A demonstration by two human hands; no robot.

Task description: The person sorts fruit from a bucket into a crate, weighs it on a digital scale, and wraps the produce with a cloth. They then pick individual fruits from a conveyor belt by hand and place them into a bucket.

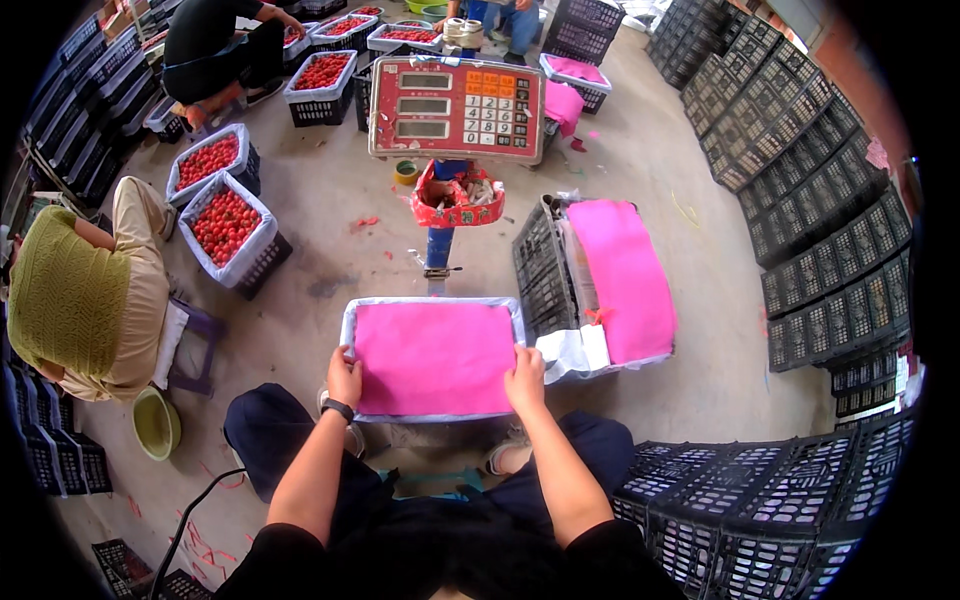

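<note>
A crate with a pale blue-white liner (433, 301) sits in front of me between my knees, at the foot of the scale post. Over its top lies a flat pink sheet (433, 358). My left hand (343, 380) is closed on the crate's left rim, with a dark band on the wrist. On the opposite rim, my right hand (525, 380) is closed too, its fingers at the sheet's edge. The crate's contents are hidden under the sheet. Beyond it stands a red weighing-scale display (455, 108) on a blue post (438, 248).
Right of my crate stands a black crate (546, 270) topped with pink sheets (622, 280) and white paper (572, 352). Crates of red fruit (222, 228) stand left, near a seated person (75, 290) and a green basin (156, 424). Stacked black crates (740, 520) line the right.
</note>
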